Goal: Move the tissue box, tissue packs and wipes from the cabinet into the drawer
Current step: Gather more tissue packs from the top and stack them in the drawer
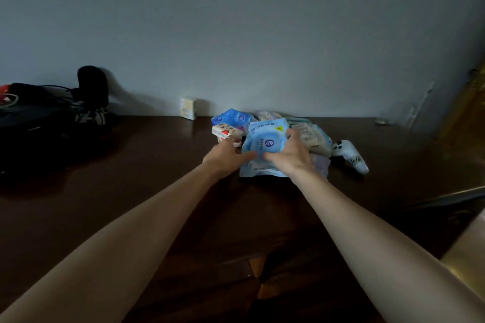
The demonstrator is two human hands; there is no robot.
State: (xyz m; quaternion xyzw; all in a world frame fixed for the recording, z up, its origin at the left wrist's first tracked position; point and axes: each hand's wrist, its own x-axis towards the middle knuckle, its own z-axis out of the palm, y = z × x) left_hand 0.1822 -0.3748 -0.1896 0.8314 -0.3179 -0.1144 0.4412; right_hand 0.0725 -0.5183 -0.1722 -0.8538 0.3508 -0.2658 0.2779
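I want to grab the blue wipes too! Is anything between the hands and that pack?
No. Both hands are already on the wipes: the left hand at its left edge, the right hand over its right side. Nothing sits on top of it. The drawer isn't clearly in view, so that path can't be judged.

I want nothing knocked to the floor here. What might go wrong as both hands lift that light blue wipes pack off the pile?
1. The left hand also touches the small heart-print pack; it may slip off.
2. The loose pile behind may slide as the light blue wipes pack lifts.
3. The white controller sits close to the right hand.
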